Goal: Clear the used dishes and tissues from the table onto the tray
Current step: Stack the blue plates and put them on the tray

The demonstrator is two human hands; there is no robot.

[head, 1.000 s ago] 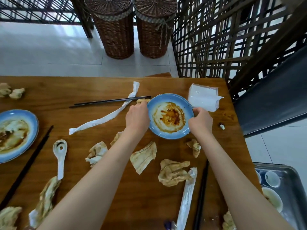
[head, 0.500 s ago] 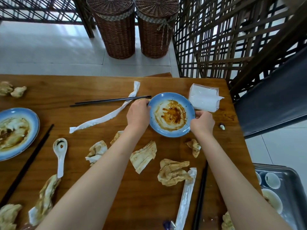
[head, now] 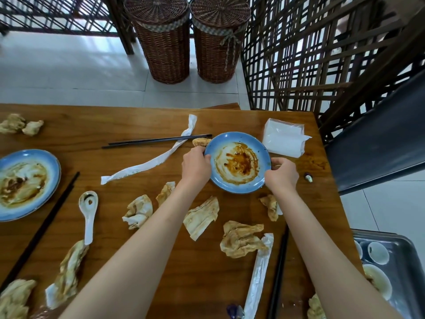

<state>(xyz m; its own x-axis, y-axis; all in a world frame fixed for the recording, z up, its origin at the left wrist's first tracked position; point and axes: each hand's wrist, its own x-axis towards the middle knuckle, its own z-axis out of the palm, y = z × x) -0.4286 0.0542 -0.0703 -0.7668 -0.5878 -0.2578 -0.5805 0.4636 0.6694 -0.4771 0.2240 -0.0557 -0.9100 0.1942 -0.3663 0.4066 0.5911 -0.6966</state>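
We hold the plate [head: 239, 162] by its rims, left hand [head: 195, 166] and right hand [head: 281, 174] each in a curled grip, at the worktop's [head: 92, 125] far right. Tilt it toward the tray [head: 400, 245] and sauce could spill.

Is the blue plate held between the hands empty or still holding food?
Empty of food: the round blue plate shows only brown sauce smears.

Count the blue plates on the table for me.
2. One blue plate sits near the far right, gripped by the left hand and right hand; the other plate lies at the left edge, partly cut off.
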